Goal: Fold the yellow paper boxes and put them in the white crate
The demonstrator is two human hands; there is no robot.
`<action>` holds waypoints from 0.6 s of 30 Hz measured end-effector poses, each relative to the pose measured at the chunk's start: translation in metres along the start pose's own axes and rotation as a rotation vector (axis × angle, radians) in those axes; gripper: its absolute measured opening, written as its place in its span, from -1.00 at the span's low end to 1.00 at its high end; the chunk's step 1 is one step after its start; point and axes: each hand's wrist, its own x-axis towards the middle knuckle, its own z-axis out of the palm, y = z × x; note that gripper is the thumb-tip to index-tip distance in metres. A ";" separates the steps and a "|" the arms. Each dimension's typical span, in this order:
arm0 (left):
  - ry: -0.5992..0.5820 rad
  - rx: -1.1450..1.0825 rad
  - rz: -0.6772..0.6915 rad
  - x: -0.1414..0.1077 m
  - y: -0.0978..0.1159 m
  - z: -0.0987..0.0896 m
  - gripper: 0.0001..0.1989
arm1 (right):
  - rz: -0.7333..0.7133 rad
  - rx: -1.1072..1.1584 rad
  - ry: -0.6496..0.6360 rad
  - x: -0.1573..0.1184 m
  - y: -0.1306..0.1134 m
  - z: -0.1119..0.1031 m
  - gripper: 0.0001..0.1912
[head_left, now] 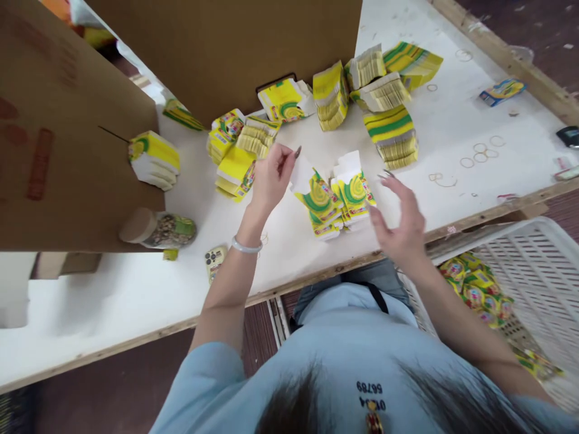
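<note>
My left hand (274,178), with a pale bangle on its wrist, is closed in a pinch beside the white flap of a tilted yellow-green carton (320,199). Whether the fingers grip that flap or something small is hidden. Against this carton's right side stands another stack of flat yellow cartons (355,191) with white flaps up. My right hand (401,226) is open just right of the stack, thumb and fingers apart and nothing between them.
Bundles of flat cartons (391,135) line the table's back, before a tall cardboard box (235,48). Left are a lidded jar (167,231) and a phone (216,260). Rubber bands (480,150) lie right. A white basket (534,241) with yellow packets (474,289) stands below the edge.
</note>
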 end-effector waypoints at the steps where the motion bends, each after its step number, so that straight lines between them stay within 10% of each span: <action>1: 0.027 -0.004 -0.004 -0.006 0.015 -0.007 -0.63 | -0.027 0.059 0.011 0.007 -0.011 0.020 -0.43; 5: 0.116 -0.007 0.001 -0.028 0.073 -0.027 -0.61 | -0.043 0.155 -0.030 0.016 -0.039 0.071 -0.46; 9: 0.155 -0.112 -0.076 -0.048 0.095 -0.029 -0.61 | -0.115 0.177 -0.024 0.005 -0.042 0.071 -0.66; 12: 0.146 -0.308 -0.130 -0.072 0.097 -0.011 -0.55 | -0.108 0.179 -0.071 -0.006 -0.036 0.057 -0.64; 18: -0.244 -0.654 -0.162 -0.140 0.110 0.050 -0.08 | -0.139 0.105 -0.025 -0.023 -0.039 0.033 -0.63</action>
